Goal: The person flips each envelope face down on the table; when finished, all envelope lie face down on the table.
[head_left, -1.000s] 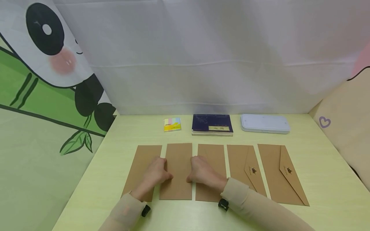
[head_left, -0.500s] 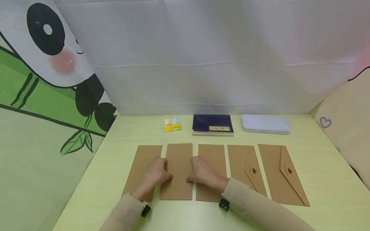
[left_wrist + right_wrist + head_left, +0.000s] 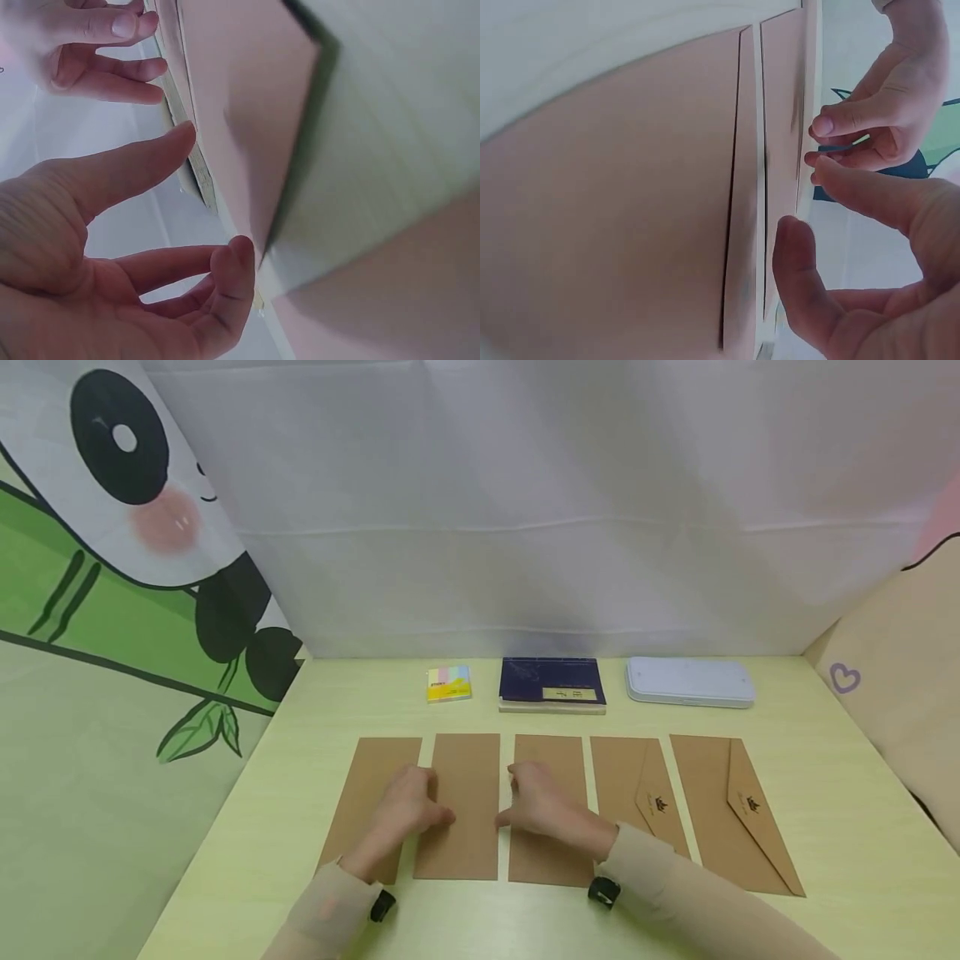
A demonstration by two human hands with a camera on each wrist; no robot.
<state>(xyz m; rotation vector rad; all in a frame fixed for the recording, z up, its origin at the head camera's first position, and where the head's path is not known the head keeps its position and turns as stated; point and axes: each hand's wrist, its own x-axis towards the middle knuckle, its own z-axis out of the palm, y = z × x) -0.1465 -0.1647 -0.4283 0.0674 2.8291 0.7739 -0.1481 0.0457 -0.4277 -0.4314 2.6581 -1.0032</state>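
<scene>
Several brown kraft envelopes lie side by side in a row on the table. In the head view my left hand point(image 3: 407, 803) is over the gap between the leftmost envelope point(image 3: 377, 762) and the second envelope point(image 3: 467, 768). Its thumb and fingers are spread apart by that second envelope's left edge; the left wrist view shows nothing held between them. Over the left part of the third envelope point(image 3: 553, 753) is my right hand point(image 3: 543, 803), thumb and fingertips apart with nothing between them. Whether the left fingertips touch the paper, I cannot tell.
Further right lie two envelopes with printed flaps, the fourth envelope point(image 3: 622, 777) and the rightmost envelope point(image 3: 705, 793). Along the back stand sticky notes point(image 3: 448, 685), a dark blue book point(image 3: 551, 678) and a pale case point(image 3: 688, 682). A white cloth point(image 3: 525, 527) hangs behind the table.
My right hand has moved a little to the right, away from the second envelope's right edge. The left hand has hardly moved, and the envelopes keep their places.
</scene>
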